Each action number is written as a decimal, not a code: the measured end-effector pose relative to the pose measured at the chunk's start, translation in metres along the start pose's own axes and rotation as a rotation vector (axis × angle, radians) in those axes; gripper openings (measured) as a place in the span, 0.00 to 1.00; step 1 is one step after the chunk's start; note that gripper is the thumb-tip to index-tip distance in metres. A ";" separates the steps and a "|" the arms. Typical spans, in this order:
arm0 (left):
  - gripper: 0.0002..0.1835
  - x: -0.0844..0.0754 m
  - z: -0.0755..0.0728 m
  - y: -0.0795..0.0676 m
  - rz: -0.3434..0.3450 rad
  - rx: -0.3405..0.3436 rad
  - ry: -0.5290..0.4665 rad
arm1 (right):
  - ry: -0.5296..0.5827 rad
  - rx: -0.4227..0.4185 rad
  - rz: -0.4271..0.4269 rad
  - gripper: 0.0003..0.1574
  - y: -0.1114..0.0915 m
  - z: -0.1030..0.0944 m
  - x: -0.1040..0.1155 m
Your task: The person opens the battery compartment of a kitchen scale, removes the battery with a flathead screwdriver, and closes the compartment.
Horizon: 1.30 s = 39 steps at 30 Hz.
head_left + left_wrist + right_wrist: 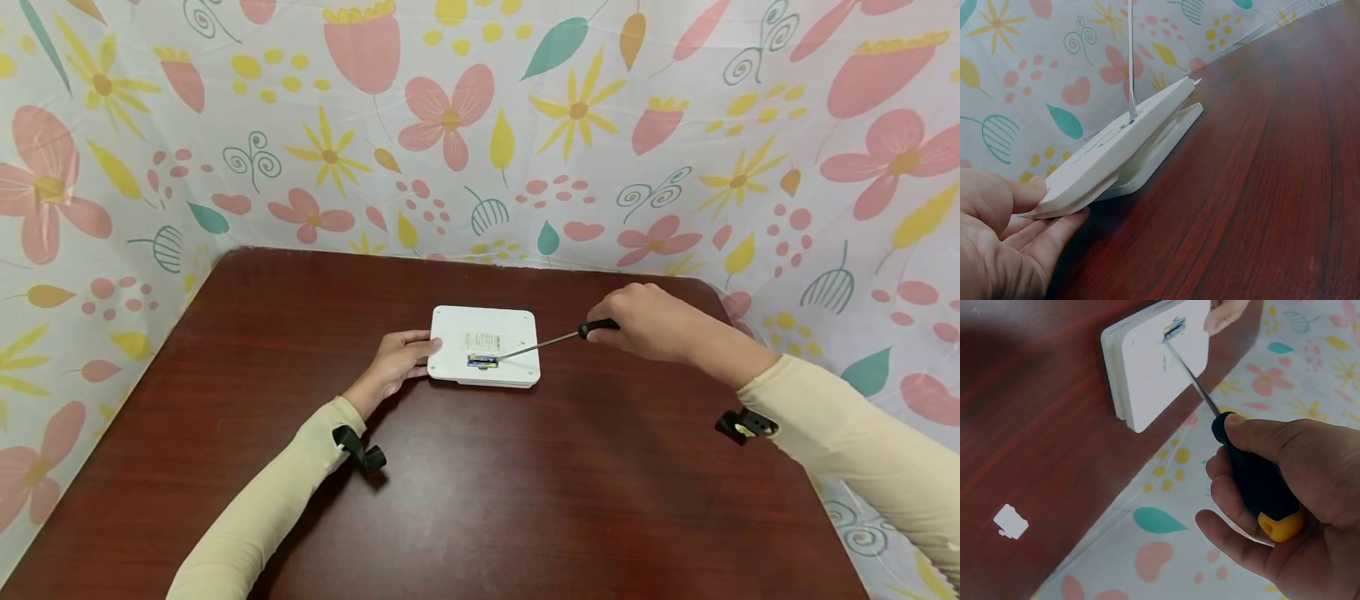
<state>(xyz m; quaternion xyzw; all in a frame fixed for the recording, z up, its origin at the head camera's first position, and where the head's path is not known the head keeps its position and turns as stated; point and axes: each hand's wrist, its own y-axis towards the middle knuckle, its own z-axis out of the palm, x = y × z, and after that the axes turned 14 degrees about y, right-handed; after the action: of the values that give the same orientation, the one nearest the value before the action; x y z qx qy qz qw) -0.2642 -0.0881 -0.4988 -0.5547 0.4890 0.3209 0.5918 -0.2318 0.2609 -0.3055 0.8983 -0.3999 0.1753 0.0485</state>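
Observation:
A flat white device (483, 325), which looks like a kitchen scale turned underside up, has a printed label and an open battery slot. Batteries (482, 361) with blue and yellow wrapping lie in that slot. My left hand (397, 362) grips the device's left edge, thumb on top and fingers beneath; the left wrist view shows it tilted. My right hand (1291, 481) holds a screwdriver (1254, 475) by its black and yellow handle. The screwdriver's metal shaft (536, 347) slants down to the left, its tip at the right end of the batteries.
A small white cover (1011, 522) with little tabs lies on the dark red-brown table (480, 483); in the head view I cannot see it. Flower-patterned cloth (450, 125) hangs around the table's back and sides.

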 end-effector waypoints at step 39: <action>0.24 -0.002 0.001 0.001 0.017 -0.001 0.039 | 0.030 0.084 0.077 0.22 0.020 -0.011 0.022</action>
<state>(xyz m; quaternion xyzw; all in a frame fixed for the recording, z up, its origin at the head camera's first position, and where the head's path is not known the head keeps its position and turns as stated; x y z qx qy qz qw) -0.2654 -0.0868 -0.4971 -0.5570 0.5048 0.3153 0.5792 -0.2359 0.2351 -0.2886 0.8807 -0.4258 0.2071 0.0100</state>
